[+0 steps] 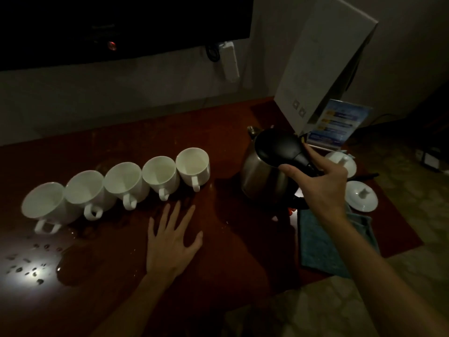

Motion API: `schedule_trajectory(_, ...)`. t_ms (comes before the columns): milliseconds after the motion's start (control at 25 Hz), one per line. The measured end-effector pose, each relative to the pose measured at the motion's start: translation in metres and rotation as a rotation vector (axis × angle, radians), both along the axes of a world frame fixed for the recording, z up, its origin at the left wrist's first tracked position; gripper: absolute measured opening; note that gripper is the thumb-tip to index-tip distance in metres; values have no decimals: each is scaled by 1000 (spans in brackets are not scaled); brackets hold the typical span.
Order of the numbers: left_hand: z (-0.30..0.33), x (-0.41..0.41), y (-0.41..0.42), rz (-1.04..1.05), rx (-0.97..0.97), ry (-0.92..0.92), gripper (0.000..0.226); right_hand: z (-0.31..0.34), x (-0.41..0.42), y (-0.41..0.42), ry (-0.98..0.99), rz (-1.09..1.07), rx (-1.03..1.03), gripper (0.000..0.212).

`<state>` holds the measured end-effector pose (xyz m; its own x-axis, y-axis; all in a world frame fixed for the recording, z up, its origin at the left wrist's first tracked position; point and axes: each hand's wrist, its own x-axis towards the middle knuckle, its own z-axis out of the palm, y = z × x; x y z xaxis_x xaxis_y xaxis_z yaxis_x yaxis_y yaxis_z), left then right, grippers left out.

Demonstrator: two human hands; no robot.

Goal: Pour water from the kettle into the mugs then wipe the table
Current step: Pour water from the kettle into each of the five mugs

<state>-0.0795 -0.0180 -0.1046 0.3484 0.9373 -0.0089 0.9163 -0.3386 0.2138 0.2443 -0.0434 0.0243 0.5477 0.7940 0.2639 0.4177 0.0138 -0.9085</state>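
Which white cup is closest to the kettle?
The mug at the right end of the row; the other four sit farther left of the kettle.

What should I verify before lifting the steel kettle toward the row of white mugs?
1. Grip: right hand curls round the black handle of the steel kettle: ok.
2. Five white ceramic mugs upright in a row: ok.
3. Left hand flat on the dark red wooden table, clear of the mugs: ok.
4. Table dry: not ok, puddle near front.
5. Blue cloth within reach: ok.
6. Water level in kettle: cannot tell.
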Motion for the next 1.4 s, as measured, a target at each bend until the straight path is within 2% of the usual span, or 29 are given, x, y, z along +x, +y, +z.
schedule_trajectory(160,1,-1,1,11,-17,8,72,5,-3,-3,-20,-1,17,72)
schedule_trajectory(320,0,1,1,15,-4,-4,74,24,-3,-6,-61,98,-1,80)
schedule_trajectory(560,-1,1,2,17,-6,8,75,44,-2,3,-93,241,-45,75)
schedule_trajectory(1000,-1,1,5,27,-58,-28,77,70,-9,32,-157,367,-124,68)
schedule_trajectory(1400,2,1,5,29,-73,-15,80,67,-14,41,-208,401,-267,86)
